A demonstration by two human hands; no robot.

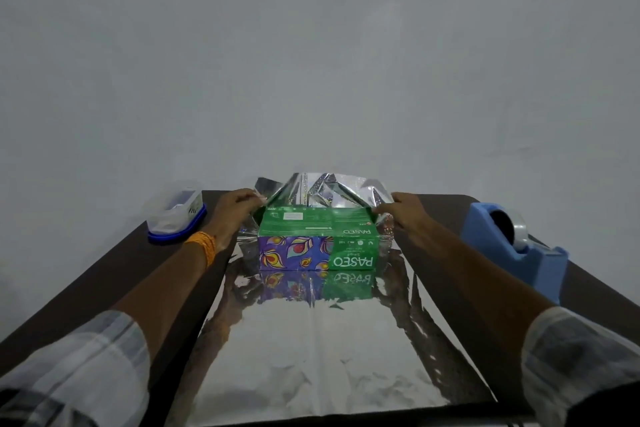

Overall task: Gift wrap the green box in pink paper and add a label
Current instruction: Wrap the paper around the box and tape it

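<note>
Sleeves (79, 367) framed the silver-faced paper (311, 340); the green box (317, 239) sat on it. Beyond the box, left hand (235, 210) and right hand (403, 211) pinched the far edge up. Wrapping had barely begun; taping and label remained.

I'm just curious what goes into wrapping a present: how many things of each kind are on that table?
Boxes to wrap: 1, the green box
Wrapping sheets: 1, the shiny paper
Tape dispensers: 1, blue
Lidded plastic containers: 1
Total: 4
</note>
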